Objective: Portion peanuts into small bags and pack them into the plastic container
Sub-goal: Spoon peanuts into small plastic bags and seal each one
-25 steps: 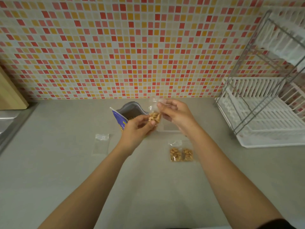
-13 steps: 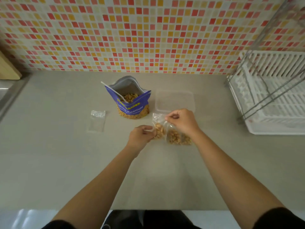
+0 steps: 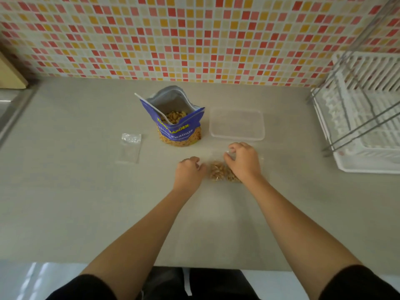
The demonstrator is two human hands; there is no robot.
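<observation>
Small clear bags filled with peanuts [image 3: 218, 173] lie on the grey counter [image 3: 86, 202] between my hands. My right hand [image 3: 243, 162] lies over them, and its curled fingers pinch the clear top of one bag. My left hand [image 3: 188, 172] rests just left of the peanuts with its fingers curled, and I see nothing in it. Behind them stands the open blue peanut bag [image 3: 179, 131] with a white spoon [image 3: 149, 105] stuck in it. The clear plastic container [image 3: 237, 124] sits to its right with nothing visible inside. An empty small bag [image 3: 129, 148] lies flat at the left.
A white dish rack [image 3: 368, 126] with a metal frame fills the right side of the counter. A sink edge [image 3: 8, 109] and a wooden board [image 3: 10, 76] are at the far left. A tiled wall runs along the back.
Both hands came down from in front of the wall, carrying a filled bag to the counter beside the other filled bag. My left hand has let go of it.
</observation>
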